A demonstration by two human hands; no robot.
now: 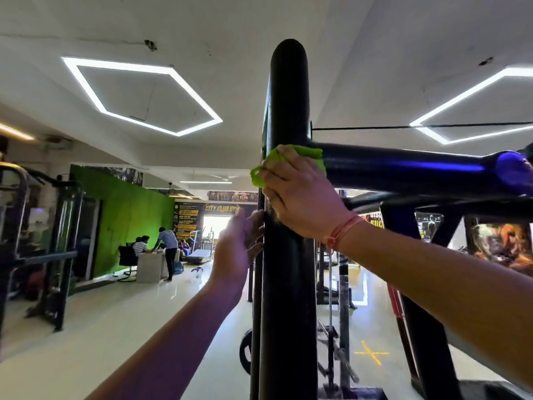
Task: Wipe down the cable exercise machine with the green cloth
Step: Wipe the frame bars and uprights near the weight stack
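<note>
- Gym floor and hexagon ceiling lights lie behind the cable machine's black upright post [288, 255].
- My right hand [300, 194] presses the bunched green cloth [291, 161] onto the post at the crossbar [403, 168] joint, 12 o'clock from centre.
- My left hand [236, 246], fingers relaxed, steadies the post at 9 o'clock.
- Wiping is mid-step; next I'd judge a stroke down the post.

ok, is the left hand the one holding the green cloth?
No, the right hand presses the green cloth against the black upright post, while the left hand rests bare on the post's side.
</note>
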